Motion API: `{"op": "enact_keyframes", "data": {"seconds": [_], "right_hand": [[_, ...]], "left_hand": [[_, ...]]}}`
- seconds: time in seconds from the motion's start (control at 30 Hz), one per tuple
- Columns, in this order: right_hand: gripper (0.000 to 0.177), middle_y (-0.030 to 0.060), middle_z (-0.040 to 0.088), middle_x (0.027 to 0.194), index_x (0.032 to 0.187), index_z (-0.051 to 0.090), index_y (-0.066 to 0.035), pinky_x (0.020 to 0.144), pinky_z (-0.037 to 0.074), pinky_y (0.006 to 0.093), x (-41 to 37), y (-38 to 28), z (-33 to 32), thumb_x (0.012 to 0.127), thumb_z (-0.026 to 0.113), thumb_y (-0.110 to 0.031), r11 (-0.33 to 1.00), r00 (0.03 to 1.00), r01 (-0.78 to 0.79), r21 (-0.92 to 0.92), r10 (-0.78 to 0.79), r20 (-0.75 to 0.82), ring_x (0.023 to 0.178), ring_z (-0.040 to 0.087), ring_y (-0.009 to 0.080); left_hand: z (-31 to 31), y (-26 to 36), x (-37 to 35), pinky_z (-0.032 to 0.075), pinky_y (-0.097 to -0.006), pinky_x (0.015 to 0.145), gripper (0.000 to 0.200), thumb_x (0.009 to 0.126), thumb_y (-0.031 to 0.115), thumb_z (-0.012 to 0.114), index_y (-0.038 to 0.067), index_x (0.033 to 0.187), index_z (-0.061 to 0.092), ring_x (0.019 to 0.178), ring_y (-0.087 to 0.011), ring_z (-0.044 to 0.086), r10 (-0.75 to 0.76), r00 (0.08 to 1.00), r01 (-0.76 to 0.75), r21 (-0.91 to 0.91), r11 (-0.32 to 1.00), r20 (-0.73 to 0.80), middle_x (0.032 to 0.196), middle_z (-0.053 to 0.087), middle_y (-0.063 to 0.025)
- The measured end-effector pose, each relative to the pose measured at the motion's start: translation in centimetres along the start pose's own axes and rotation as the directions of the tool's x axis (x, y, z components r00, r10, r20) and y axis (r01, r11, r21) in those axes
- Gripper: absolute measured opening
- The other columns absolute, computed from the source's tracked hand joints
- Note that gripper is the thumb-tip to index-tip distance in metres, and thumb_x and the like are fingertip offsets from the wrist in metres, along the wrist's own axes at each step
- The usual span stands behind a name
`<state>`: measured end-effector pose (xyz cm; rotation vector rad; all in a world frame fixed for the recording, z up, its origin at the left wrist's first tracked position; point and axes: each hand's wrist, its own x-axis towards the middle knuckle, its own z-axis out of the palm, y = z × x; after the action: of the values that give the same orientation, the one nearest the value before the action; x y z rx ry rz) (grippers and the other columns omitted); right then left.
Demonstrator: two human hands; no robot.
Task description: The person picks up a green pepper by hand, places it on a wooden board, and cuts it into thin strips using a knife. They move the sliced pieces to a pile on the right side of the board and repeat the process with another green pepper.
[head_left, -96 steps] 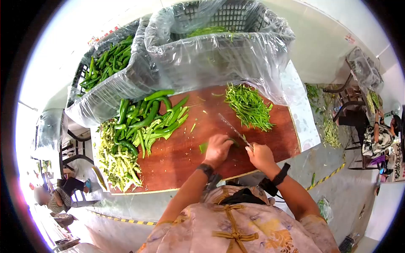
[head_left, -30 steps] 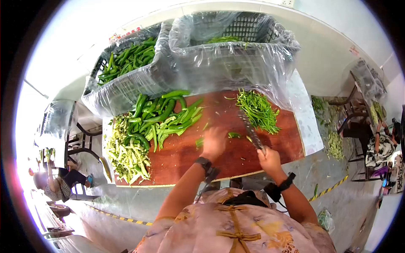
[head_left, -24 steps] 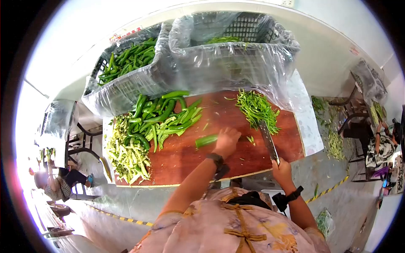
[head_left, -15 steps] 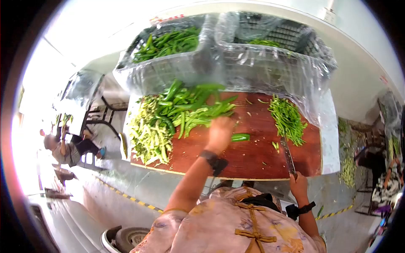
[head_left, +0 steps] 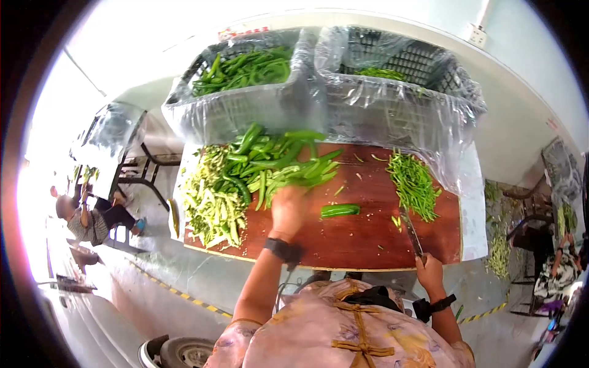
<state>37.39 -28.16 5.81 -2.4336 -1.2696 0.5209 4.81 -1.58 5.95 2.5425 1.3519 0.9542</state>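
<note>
In the head view, my right hand is wrapped round the handle of a knife. Its blade points away from me, with the tip by a heap of thin green pepper strips. My left hand is smeared by motion at the near edge of a pile of green peppers; its fingers cannot be made out. To its right, a single green pepper piece lies on the reddish-brown board. Pale pepper cores and scraps are heaped at the board's left end.
Behind the board stand two plastic-lined crates: the left crate holds green peppers, the right crate some cut green strips. People sit at far left and far right. A wheel shows at lower left.
My left hand has moved left and slightly toward me, away from the single pepper piece, which now shows more fully. My right hand keeps the knife in about the same place.
</note>
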Motion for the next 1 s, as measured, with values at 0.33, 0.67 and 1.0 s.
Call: {"op": "enact_keyframes", "data": {"seconds": [0.33, 0.67, 1.0], "right_hand": [[0.025, 0.0203, 0.061, 0.068, 0.084, 0.063, -0.001, 0.058, 0.046, 0.0445, -2.4, -0.8, -1.5, 0.083, 0.060, -0.026, 0.995, 0.995, 0.095, -0.005, -0.095, -0.010, 0.068, 0.061, 0.0390], [0.029, 0.0202, 0.060, 0.064, 0.078, 0.058, -0.003, 0.059, 0.048, 0.0499, 1.1, -2.1, -0.4, 0.088, 0.052, -0.029, 0.982, 0.985, 0.104, -0.158, -0.123, -0.119, 0.063, 0.061, 0.0390], [0.020, 0.0174, 0.060, 0.062, 0.088, 0.060, -0.005, 0.055, 0.047, 0.0475, 1.8, -3.8, 1.8, 0.084, 0.058, -0.024, 0.929, 0.937, 0.336, -0.157, -0.346, -0.040, 0.059, 0.060, 0.0359]], "left_hand": [[8.1, 6.6, -1.8, 0.046, -0.0409, 0.072, 0.023, 0.074, 0.011, 0.058, 0.010, 0.097, 0.060, 0.091, -0.0277, 0.053, 0.207, 0.946, -0.194, -0.080, 0.978, 0.249, 0.095, 0.055, -0.0070], [9.9, 11.4, -2.3, 0.042, -0.0438, 0.086, 0.032, 0.073, 0.013, 0.063, 0.011, 0.105, 0.060, 0.101, -0.0303, 0.051, 0.465, 0.870, -0.419, -0.249, 0.873, 0.166, 0.101, 0.056, -0.0109], [11.6, 13.0, -2.6, 0.044, -0.0456, 0.082, 0.024, 0.074, 0.015, 0.064, 0.011, 0.098, 0.063, 0.100, -0.0291, 0.053, 0.419, 0.889, -0.346, -0.328, 0.879, 0.183, 0.103, 0.058, -0.0065]]}}
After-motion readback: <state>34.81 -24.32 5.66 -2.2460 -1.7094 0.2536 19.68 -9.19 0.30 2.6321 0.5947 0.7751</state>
